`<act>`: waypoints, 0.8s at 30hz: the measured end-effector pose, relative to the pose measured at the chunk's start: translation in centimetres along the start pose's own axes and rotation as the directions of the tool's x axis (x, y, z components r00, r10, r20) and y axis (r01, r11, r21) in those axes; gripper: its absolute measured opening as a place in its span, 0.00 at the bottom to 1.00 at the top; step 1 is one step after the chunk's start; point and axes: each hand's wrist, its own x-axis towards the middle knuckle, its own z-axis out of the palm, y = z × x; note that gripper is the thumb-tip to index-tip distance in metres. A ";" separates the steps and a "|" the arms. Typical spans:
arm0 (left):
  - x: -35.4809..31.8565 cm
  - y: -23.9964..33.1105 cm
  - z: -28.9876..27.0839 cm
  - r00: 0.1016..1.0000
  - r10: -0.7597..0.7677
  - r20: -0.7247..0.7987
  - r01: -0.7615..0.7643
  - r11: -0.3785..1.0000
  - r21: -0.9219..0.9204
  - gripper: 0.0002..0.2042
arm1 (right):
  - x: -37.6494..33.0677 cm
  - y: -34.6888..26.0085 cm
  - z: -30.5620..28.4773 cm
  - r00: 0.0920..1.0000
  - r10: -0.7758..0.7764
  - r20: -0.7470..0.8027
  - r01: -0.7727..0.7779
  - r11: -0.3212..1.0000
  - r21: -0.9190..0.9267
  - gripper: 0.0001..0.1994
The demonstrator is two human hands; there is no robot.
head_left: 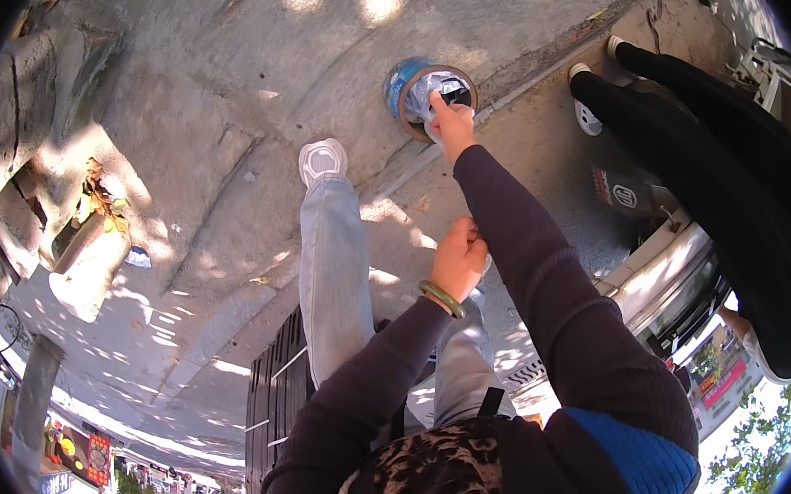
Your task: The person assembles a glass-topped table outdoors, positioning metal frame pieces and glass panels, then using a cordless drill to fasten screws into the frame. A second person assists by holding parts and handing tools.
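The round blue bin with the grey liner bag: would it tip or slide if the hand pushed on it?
The round blue bin with a brown rim looks light, probably plastic, so a side push might slide or tip it. Its crinkled grey liner bag seems thin and floppy, likely giving way under the right hand pressing at the rim.

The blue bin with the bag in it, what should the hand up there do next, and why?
Probably let go and pull back. The right hand is stretched out with its fingers at the rim of the blue bin, touching the pale liner bag inside. Whether it still holds anything is hidden. The left hand is a closed fist by the knee, nowhere near the bin.
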 end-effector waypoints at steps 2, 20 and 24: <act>0.1 0.3 0.1 1.000 0.003 -0.007 -0.003 0.998 0.070 0.10 | 0.8 0.3 0.7 0.975 -0.154 -0.161 0.152 0.988 -0.023 0.22; 0.4 -0.4 3.1 0.969 -0.181 0.171 0.145 0.968 0.205 0.16 | -1.4 -0.7 -0.6 0.933 -0.357 -0.055 0.163 0.553 -0.817 0.18; 0.4 -2.3 4.2 0.979 -0.138 0.149 0.126 0.988 0.090 0.16 | 0.7 -0.5 -0.5 0.954 -0.300 0.022 0.184 0.524 -0.831 0.21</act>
